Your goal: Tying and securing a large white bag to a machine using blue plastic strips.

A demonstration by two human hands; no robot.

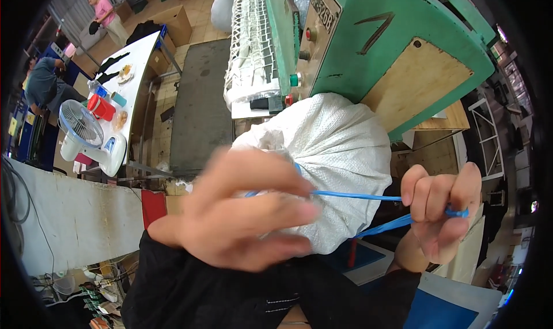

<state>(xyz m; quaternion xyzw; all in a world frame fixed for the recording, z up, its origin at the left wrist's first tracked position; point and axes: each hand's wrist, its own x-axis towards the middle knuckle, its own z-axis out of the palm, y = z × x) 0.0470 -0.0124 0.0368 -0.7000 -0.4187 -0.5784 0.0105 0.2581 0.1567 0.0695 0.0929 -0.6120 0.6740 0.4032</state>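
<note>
Left hand (242,211) grips white sack (340,150); green machine (403,47) behind.

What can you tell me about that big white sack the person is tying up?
The sack is white, of woven plastic-looking cloth, stuffed full and rounded. It stands in front of a green machine, close below the person. Its neck is gathered under the left hand, which covers and grips it. A blue cord runs taut from the neck to the right hand, which pinches it, with a second strand slanting down across the sack's right side. The sack's base is hidden.
</note>
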